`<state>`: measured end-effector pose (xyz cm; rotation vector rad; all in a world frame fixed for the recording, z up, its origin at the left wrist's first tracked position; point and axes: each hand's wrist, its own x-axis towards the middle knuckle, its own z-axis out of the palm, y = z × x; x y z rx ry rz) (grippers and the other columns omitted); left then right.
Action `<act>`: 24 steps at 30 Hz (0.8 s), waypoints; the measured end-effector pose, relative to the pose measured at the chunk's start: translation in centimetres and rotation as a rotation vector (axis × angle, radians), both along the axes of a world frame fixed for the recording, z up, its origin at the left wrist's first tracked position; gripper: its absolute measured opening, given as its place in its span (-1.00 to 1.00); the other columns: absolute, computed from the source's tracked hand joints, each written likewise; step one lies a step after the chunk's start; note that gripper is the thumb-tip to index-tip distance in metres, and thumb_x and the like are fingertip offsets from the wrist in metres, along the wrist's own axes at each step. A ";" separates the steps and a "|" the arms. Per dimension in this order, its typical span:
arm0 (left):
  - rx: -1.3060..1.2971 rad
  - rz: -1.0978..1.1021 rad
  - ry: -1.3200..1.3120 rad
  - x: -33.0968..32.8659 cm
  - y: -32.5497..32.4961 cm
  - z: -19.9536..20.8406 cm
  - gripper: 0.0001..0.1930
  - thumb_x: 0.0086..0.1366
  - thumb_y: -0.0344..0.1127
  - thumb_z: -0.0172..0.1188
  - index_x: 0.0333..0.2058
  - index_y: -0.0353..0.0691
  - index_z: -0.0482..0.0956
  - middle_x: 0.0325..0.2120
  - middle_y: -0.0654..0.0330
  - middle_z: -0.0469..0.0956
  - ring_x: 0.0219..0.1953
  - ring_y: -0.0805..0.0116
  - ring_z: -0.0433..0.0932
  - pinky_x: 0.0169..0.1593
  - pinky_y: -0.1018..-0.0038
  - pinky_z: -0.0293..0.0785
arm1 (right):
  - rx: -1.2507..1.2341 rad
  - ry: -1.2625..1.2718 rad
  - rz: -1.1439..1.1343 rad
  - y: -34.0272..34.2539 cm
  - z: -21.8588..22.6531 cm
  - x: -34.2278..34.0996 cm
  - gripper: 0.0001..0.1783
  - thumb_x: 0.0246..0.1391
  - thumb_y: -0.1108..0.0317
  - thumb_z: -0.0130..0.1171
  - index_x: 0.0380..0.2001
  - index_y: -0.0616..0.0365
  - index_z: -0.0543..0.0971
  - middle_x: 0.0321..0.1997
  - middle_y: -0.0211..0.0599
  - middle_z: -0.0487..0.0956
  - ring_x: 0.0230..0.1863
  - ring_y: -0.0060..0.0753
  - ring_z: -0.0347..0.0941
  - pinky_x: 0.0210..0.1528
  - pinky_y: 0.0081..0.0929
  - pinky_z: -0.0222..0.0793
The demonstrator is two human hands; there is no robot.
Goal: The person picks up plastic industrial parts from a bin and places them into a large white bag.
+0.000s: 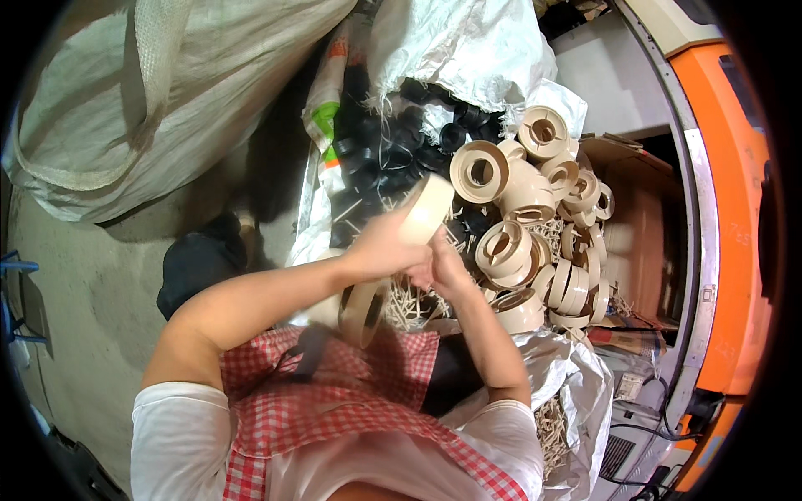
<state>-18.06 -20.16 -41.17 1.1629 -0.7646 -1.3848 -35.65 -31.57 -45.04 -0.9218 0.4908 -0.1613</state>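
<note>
Both hands up at a cream spool, over the parts heap.

Left hand (380, 246) clamped on the spool (424, 209), tilted, held above the pile. Right hand (443, 267) just under it, touching the left; fingers curled, can't tell if it grips anything. Second spool (361, 311) lower down, near the checked apron (334, 392). Stack of cream spools (535, 225) to the right by a cardboard box (635, 217); black caps (393, 142) spilling from a white sack (468, 42) behind. Thin sticks (409, 305) litter the pile.
</note>
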 end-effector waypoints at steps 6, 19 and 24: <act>-0.239 0.273 -0.337 0.2 -0.5 -0.5 -0.33 0.01 -0.30 0.19 0.16 -0.24 0.27 -0.08 -0.08 0.43 -0.15 0.09 0.50 -0.09 0.35 0.44 | -1.348 0.774 -0.444 -9.0 -2.6 -1.4 -0.68 0.04 0.27 0.13 -0.16 0.21 0.55 -0.34 -0.07 0.58 -0.31 -0.23 0.52 -0.18 -0.37 0.41; 0.333 -0.701 -0.728 -1.2 0.2 -0.5 -0.34 0.15 0.14 0.06 0.00 -0.36 0.39 -0.18 -0.17 0.52 -0.06 -0.02 0.49 0.00 0.16 0.37 | -1.627 0.762 -0.838 -16.2 -5.9 -3.1 -0.64 0.05 0.46 0.00 -0.06 0.33 0.49 -0.03 0.03 0.49 0.04 -0.01 0.40 0.11 -0.29 0.29; -0.002 0.472 -0.155 1.8 -2.5 -3.5 -0.22 0.05 -0.24 0.34 0.16 -0.35 0.12 0.01 -0.02 0.34 0.07 0.24 0.36 0.15 0.35 0.30 | -1.426 0.335 -0.543 -5.9 -3.1 3.5 -0.70 0.08 0.44 0.07 -0.10 0.30 0.52 -0.16 -0.25 0.58 -0.15 -0.43 0.50 -0.11 -0.51 0.40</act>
